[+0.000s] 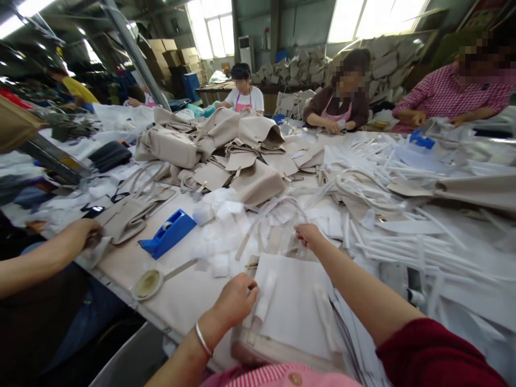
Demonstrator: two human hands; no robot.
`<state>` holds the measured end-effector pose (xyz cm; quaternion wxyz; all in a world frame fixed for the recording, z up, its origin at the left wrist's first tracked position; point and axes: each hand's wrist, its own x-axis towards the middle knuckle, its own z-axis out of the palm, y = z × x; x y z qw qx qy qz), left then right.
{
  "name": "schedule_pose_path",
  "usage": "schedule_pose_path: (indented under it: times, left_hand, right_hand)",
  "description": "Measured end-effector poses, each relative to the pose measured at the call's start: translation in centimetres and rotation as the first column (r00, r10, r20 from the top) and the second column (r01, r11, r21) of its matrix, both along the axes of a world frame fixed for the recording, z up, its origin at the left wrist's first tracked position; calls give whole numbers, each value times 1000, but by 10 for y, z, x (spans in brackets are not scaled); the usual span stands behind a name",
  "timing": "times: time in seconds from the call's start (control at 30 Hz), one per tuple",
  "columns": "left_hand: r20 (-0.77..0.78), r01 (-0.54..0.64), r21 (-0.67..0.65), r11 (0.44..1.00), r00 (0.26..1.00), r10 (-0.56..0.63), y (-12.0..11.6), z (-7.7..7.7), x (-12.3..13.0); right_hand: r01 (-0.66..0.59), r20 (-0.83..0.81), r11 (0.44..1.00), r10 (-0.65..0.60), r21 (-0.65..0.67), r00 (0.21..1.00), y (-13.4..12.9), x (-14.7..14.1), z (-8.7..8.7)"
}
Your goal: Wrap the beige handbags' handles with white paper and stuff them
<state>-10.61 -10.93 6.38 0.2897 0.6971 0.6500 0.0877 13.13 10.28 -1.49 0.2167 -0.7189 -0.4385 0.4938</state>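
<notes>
My left hand (236, 302), with a white bangle at the wrist, is at the left edge of a white sheet (292, 301) that lies over a beige bag (266, 346) near my body. Its fingers are curled together; what they pinch, if anything, is too small to name. Beyond the sheet, my right hand (308, 236) is closed at the clear plastic wrap around the bag's handle (278, 207). A strip of white wrapping (266, 295) lies along the sheet's left side, and another (326, 317) along its right.
A blue tape dispenser (169, 232) and a tape roll (148, 284) lie to the left. Beige bags (226, 142) are piled behind, with white strips (423, 250) at the right. Another person's hand (83, 234) holds a bag at the left. Several people work across the table.
</notes>
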Motion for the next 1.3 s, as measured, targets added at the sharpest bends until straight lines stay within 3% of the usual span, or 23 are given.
schedule_pose_path:
  times: [0.17, 0.3, 0.43, 0.6, 0.77, 0.87, 1.0, 1.07, 1.17, 1.23, 1.3]
  left_hand:
    - [22, -42, 83, 996, 999, 40, 17, -5, -9]
    - [49, -46, 99, 994, 998, 41, 38, -18, -5]
    - [16, -65, 215, 975, 998, 63, 78, -35, -1]
    - [-107, -238, 294, 926, 954, 279, 141, -51, -3]
    - [-145, -234, 315, 920, 946, 290, 180, -47, -4]
    - [-152, -147, 364, 920, 965, 214, 194, -30, -3]
    - [-120, 148, 522, 840, 988, -99, 205, 9, 6]
    - [-128, 244, 455, 856, 970, -209, 206, 34, 11]
    - [-100, 277, 222, 935, 960, -260, 198, 76, 15]
    - [59, 264, -31, 964, 963, -262, 187, 106, 18]
    - [358, 302, -209, 930, 909, -214, 173, 133, 24]
  right_hand:
    - [-37, 200, 978, -5, 206, 980, 12, 33, -1]
    - [-104, 257, 969, 44, 226, 965, 18, 40, -7]
    - [-192, 241, 949, 131, 249, 962, 12, 32, -9]
    - [-336, 202, 878, 281, 341, 938, -7, 32, 9]
    - [-494, 84, 795, 499, 353, 863, -36, 47, 37]
    - [-579, 98, 706, 597, 407, 796, -52, 53, 53]
    - [-647, 144, 565, 686, 511, 713, -65, 55, 64]
    - [-602, 187, 606, 607, 520, 772, -64, 60, 62]
    - [-407, 183, 750, 368, 522, 912, -60, 74, 52]
    - [-252, 109, 812, 230, 526, 967, -60, 86, 48]
    - [-101, 19, 855, 107, 509, 994, -63, 95, 51]
